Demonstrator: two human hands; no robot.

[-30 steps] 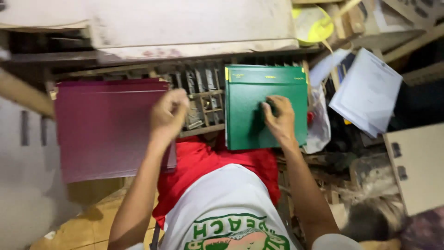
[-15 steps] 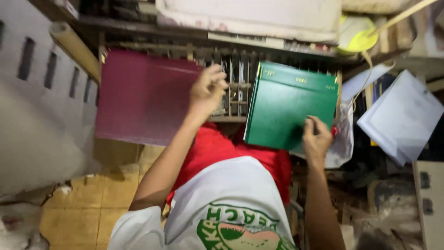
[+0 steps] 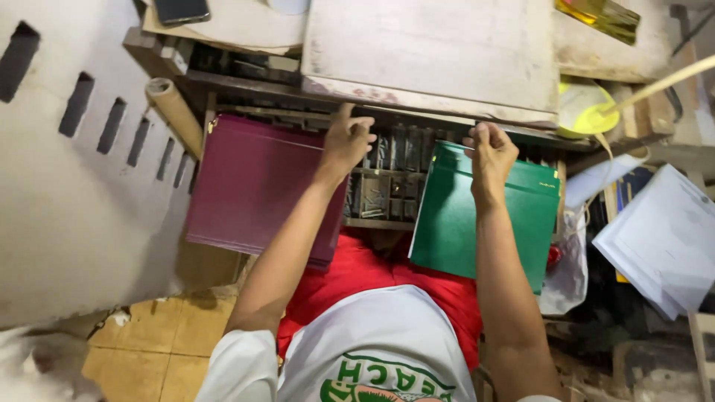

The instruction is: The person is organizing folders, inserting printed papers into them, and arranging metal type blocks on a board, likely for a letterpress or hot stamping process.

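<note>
The left hand (image 3: 348,141) rests with loosely spread fingers on the upper right corner of a maroon folder (image 3: 257,186), its fingertips reaching up to the lower edge of the pale wooden board (image 3: 432,56) that overhangs the work area. The right hand (image 3: 488,152) is curled shut around the top left corner of a green folder (image 3: 484,216), thumb and fingers pinching the cover edge. There are two folders, one maroon on the left and one green on the right, well apart and each lying flat across a dark tray of small compartments (image 3: 383,182) that shows between them. One cardboard tube (image 3: 173,112) leans just beside the maroon folder's upper left corner. One dark phone (image 3: 181,10) lies on the tabletop above. A loose stack of white papers (image 3: 663,238) sits to the far right, near a yellow dish (image 3: 585,112).
</note>
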